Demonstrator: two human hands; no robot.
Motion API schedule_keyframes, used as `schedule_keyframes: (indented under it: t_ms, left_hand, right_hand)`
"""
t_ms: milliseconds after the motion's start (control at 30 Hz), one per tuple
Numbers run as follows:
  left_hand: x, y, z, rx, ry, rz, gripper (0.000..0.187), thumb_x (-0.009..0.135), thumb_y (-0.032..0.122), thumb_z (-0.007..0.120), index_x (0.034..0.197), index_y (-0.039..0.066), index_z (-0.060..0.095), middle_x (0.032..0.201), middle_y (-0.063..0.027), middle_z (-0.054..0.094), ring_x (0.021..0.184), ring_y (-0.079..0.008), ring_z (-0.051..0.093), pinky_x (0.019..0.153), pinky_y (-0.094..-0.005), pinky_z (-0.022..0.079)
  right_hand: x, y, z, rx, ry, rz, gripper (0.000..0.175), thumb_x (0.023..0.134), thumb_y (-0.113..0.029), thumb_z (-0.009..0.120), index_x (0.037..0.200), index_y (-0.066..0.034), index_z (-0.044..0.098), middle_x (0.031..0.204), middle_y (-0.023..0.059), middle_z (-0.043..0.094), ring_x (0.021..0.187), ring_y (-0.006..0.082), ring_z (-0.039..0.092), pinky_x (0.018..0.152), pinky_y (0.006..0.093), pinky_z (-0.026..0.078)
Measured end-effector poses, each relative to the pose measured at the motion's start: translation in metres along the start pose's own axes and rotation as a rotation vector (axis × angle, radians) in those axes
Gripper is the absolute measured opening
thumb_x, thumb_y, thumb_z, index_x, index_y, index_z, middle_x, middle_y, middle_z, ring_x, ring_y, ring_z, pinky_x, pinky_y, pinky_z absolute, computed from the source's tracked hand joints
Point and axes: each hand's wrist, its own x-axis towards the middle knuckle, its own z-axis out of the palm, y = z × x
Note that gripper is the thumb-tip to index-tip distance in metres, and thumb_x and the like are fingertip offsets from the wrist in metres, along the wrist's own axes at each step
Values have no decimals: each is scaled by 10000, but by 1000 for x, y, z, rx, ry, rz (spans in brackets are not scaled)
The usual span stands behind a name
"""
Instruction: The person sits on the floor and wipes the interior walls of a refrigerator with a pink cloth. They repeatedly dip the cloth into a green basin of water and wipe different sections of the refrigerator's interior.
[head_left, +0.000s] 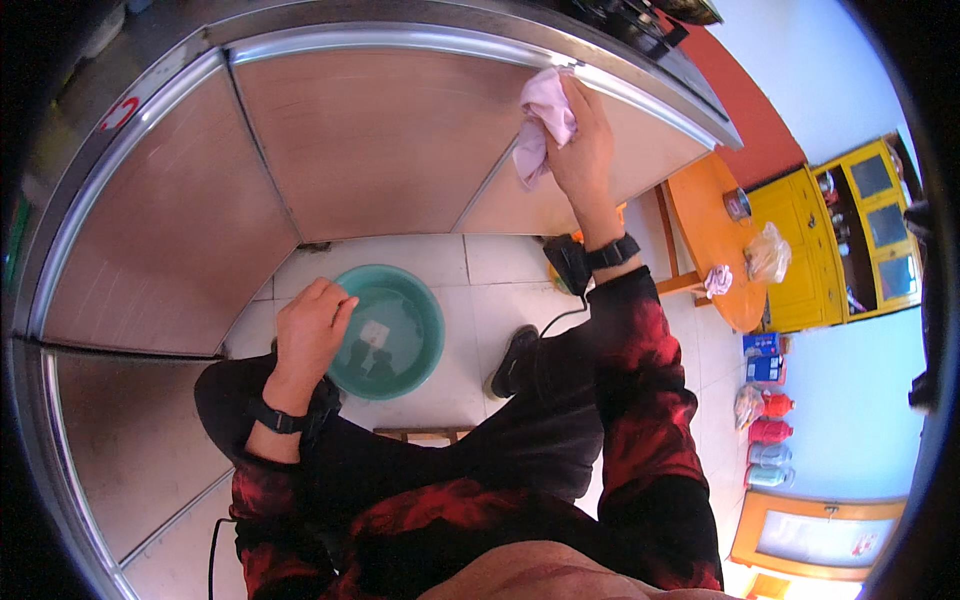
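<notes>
My right hand (589, 146) presses a bunched pale pink cloth (547, 105) against the upper part of a cabinet front, at the shiny metal trim (405, 46) under the countertop edge. The cloth hangs down in folds past my fingers. My left hand (313, 322) is curled with its fingers folded in, above my knee, and nothing shows in it. Beside it on the floor stands a round green plastic basin (427, 300) with water in it. Brownish-pink cabinet panels (375, 142) curve round in front of me.
At the right, an orange wooden table (697, 199) bears a can (737, 203), a plastic bag (767, 253) and a crumpled pink cloth (718, 280). A yellow cupboard (795, 240) stands behind. Several bottles (770, 431) line the wall. Part of a wooden stool (420, 433) shows beneath me.
</notes>
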Motion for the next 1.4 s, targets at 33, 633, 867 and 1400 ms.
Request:
schedule_keyframes:
  t_ms: [33,633,867,1400]
  left_hand:
    - [0,-1,-1,1,7,-10,129,902,165,727,892,60,653,858,-85,636,698,-286,648,608,-376,501]
    - [-5,-4,-21,-96,94,12,132,899,153,724,881,40,657,853,-107,629,726,-303,651,631,-385,510]
    - [-3,-9,-20,-91,106,-24,130,903,163,720,890,47,662,865,-112,639,747,-318,661,647,-393,518]
    - [-12,-14,-33,-88,77,-58,151,918,175,711,896,47,634,867,-106,630,717,-296,663,617,-391,508]
  right_hand:
    - [-1,-4,3,6,26,16,552,860,-124,716,1398,-105,594,1395,145,591,1175,381,634,963,398,528]
    - [37,-133,116,-158,-48,-45,558,811,-198,765,1343,-105,624,1398,101,569,1139,341,633,872,438,574]
    - [52,-188,140,-110,-191,-231,599,818,-216,748,1388,-143,580,1426,34,538,1079,330,659,823,455,590]
    - [22,-72,76,-279,-38,-44,549,856,-134,693,1392,-84,590,1481,76,525,1168,326,641,919,408,568]
